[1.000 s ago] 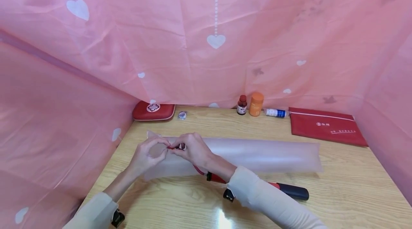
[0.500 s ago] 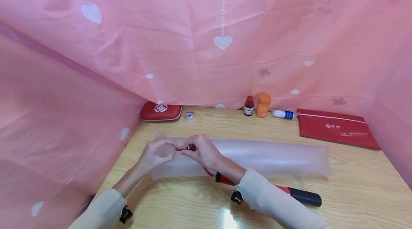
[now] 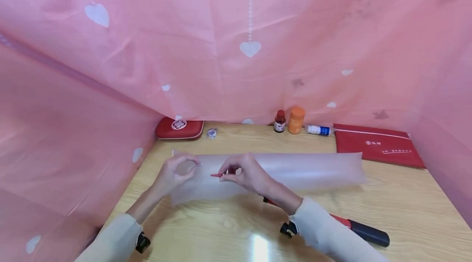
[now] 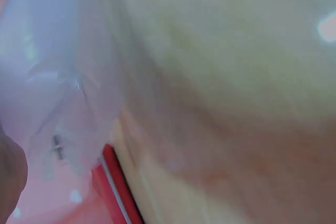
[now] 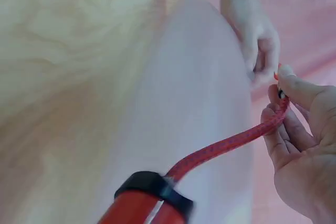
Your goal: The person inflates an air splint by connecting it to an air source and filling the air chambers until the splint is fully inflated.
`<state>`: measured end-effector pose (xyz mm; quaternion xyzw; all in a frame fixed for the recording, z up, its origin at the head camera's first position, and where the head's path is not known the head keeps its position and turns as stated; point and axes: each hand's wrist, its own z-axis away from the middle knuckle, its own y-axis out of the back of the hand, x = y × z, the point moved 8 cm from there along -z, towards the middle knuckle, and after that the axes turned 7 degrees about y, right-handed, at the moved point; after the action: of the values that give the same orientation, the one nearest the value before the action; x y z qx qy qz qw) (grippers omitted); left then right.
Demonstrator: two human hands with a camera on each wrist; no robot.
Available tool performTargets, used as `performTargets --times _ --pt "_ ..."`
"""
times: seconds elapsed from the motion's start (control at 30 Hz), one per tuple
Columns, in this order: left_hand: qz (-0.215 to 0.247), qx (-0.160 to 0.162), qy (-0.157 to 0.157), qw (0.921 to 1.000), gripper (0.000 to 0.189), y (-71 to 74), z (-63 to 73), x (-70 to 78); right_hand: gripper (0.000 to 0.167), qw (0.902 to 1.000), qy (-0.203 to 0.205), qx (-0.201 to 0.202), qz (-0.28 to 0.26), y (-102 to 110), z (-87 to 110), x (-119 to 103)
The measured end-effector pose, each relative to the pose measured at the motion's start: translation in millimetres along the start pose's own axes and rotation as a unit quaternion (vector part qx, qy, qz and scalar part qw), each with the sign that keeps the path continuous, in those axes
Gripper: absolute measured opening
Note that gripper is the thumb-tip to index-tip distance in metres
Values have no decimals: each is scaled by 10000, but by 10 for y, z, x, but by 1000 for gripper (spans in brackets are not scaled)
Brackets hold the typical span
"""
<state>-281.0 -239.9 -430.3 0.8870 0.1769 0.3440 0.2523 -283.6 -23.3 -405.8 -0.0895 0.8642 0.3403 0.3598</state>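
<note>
A long, frosted clear plastic inflatable bag lies across the table, looking puffed up. At its left end my left hand pinches a small clear bit of it between thumb and forefinger. My right hand holds the thin red nozzle on the end of a red braided hose, a short way to the right of the left fingertips. That hose runs to a red hand pump with a black handle, partly hidden below the right forearm. Blur hides detail in the left wrist view.
Along the back stand a red zip case, a small wrapped roll, a brown bottle, an orange jar and a blue-white packet. A flat red pouch lies at right. Pink curtains enclose the table.
The red nozzle has come away from the left fingertips as my right hand moved right, and the pump shifted right and nearer with it. My left hand stays at the bag's end.
</note>
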Motion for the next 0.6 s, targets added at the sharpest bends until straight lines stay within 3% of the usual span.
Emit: performTargets --times 0.3,0.5,0.6 --pt "172 -19 265 9995 40 76 -48 -7 11 9956 205 -903 -161 -176 312 -24" --pt "271 -112 475 9984 37 52 -101 -32 14 9875 794 -1273 484 -398 476 -24" --pt "215 -150 514 9983 37 32 -143 -19 14 9820 840 -1448 877 -511 566 22"
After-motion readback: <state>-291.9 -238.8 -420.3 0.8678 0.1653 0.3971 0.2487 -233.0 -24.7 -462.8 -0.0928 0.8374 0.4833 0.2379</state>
